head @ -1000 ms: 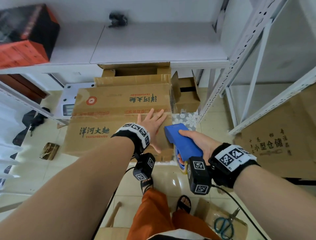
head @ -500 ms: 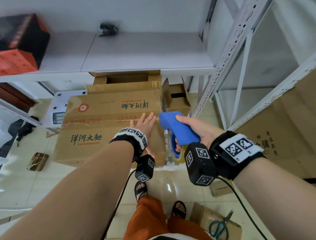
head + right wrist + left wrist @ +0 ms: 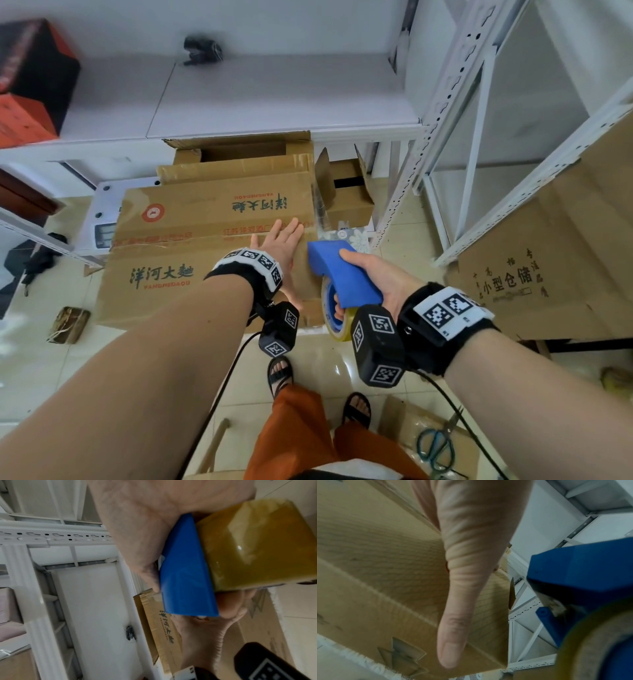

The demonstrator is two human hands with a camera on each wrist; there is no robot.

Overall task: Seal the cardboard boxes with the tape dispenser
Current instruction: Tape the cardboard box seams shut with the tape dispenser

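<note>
Now my left hand (image 3: 281,244) lies flat, fingers straight, on the box (image 3: 191,253) to pin its flaps. My right hand (image 3: 380,279) grips the tape dispenser (image 3: 342,274) just off the box's right end, likely to start a strip there.

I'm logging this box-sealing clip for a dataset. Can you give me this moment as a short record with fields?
left hand: flat on the cardboard box, fingers straight
right hand: grips the blue tape dispenser
tape roll: yellowish, mounted in the dispenser
dispenser position: beside the box's right end
box seam: closed, glossy tape over it
scissors: on cardboard, lower right
</note>
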